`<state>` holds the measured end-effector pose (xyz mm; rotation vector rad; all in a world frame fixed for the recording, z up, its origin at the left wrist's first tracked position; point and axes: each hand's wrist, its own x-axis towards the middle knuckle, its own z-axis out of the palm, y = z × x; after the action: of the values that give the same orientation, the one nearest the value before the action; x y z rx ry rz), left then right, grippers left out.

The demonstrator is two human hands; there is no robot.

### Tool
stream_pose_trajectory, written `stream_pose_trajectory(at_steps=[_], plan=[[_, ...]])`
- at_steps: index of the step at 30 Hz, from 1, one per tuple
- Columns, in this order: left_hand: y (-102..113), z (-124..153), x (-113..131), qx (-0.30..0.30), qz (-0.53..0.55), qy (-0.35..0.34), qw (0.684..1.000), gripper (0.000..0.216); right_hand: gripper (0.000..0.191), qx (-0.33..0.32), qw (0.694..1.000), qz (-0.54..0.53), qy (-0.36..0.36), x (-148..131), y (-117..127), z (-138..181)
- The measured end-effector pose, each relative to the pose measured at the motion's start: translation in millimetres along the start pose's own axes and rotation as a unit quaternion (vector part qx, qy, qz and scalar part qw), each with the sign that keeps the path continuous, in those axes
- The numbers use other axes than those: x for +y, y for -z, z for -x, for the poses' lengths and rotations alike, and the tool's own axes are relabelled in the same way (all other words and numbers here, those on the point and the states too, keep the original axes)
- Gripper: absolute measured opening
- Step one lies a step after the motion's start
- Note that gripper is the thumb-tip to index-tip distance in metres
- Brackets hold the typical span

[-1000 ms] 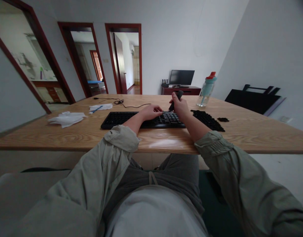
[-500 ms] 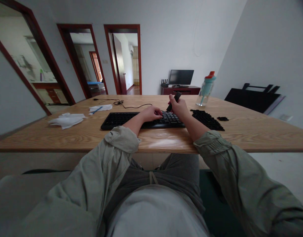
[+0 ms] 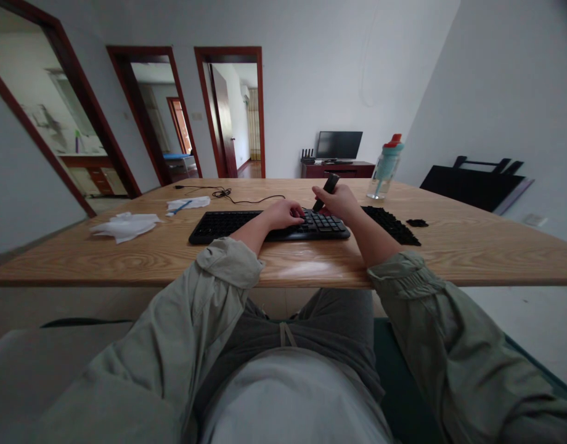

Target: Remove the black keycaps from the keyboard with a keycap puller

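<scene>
A black keyboard [image 3: 225, 226] lies lengthwise on the wooden table in front of me. My left hand [image 3: 283, 214] rests across its middle, fingers curled and pressed down on the keys; the fingertips are partly hidden. In my right hand [image 3: 338, 200], a dark stick-shaped tool [image 3: 328, 185] is gripped at a tilt, its lower end close to the keys at the right part of the keyboard. The exact kind of tool cannot be made out. Beside my right wrist lies a spread of small black pieces that look like keycaps [image 3: 392, 227].
A smaller black heap [image 3: 417, 222] lies farther right. Behind it stands a water bottle [image 3: 385, 168] with a red lid. To the left are crumpled white tissues [image 3: 126, 226], a blue thin stick [image 3: 182, 207] on another tissue, and a coiled cable [image 3: 222, 192]. The table's front edge [image 3: 311, 285] is near me.
My right hand has turned slightly and its forearm has shifted right, with the tool's lower end a little lower. My left hand stays on the keyboard.
</scene>
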<state>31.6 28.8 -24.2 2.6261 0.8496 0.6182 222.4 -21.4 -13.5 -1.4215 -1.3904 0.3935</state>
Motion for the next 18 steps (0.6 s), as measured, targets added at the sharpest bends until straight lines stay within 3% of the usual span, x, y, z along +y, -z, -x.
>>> stream_pose_trajectory(at_steps=[4,10,18], plan=[[1.2,0.9,2.3,-0.003,-0.008,-0.003,1.0,0.026,0.03,0.004,0.998,-0.035,-0.053,4.1,6.8,-0.3],[0.3,0.6,1.4,0.006,-0.013,-0.002,1.0,0.025,0.034,0.039,0.995,-0.008,-0.096,12.5,7.7,-6.8],[-1.4,-1.0,-1.5,0.0,0.006,0.008,1.0,0.027,0.044,0.027,0.991,0.129,-0.02,0.3,10.0,2.5]])
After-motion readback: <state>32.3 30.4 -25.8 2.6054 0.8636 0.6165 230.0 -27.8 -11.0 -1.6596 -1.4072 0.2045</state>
